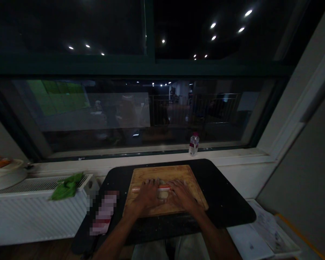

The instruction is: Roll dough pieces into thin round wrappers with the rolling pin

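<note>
A wooden cutting board (176, 170) lies on a black table, with pale smears on its surface. Across the board runs a slim rolling pin (164, 187), orange-red with a whitish stripe. My left hand (149, 191) is closed over its left part, and the left end sticks out past the fingers. Over the right part, my right hand (181, 193) is closed on the pin and covers that end. Between my hands, a flat pale piece of dough (163, 195) shows under the pin; its outer edges are partly hidden by my hands.
Left on the black table (222, 195) is a blurred-out pinkish item (105, 213). A capped plastic bottle (194, 144) stands on the windowsill. A green cloth (67, 186) and a white basin (7, 175) rest on the radiator (40, 215). A white box (262, 231) sits lower right.
</note>
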{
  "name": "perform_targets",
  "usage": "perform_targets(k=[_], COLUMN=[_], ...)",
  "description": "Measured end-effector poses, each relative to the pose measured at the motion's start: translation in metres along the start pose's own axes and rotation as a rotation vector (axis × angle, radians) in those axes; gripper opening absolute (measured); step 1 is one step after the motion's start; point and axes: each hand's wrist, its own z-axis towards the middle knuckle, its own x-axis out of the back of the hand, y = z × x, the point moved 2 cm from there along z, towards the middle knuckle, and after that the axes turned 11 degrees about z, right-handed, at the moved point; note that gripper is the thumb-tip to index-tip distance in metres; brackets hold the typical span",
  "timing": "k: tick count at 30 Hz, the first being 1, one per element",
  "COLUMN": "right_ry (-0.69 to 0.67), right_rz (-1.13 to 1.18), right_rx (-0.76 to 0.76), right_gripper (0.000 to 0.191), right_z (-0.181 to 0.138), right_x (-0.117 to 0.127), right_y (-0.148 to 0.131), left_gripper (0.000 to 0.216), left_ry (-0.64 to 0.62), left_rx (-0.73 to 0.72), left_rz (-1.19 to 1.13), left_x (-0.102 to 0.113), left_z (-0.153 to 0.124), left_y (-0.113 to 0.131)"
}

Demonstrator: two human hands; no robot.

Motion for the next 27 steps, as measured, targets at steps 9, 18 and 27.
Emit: perform_targets(k=[9,18,27], right_ry=[0.029,-0.018,-0.026], right_rz=[0.001,0.053,0.055], right_rx=[0.000,0.066,0.040], right_gripper=[0.051,0.055,0.057], right_z=[-0.006,-0.005,-0.009], right_x=[0.001,0.006,0.010], right_y=[0.007,0.011,0.010], left_gripper=[0.105,0.112,0.114], left_ry=[-0.035,-0.021,-0.080], left_rx=[-0.227,-0.253,-0.300], left_rz=[-0.133,-0.100,-0.128], left_x=[0.004,-0.010,0.001], left_z=[0.013,-0.001,0.012], left_y=[-0.028,-0.044,-0.047])
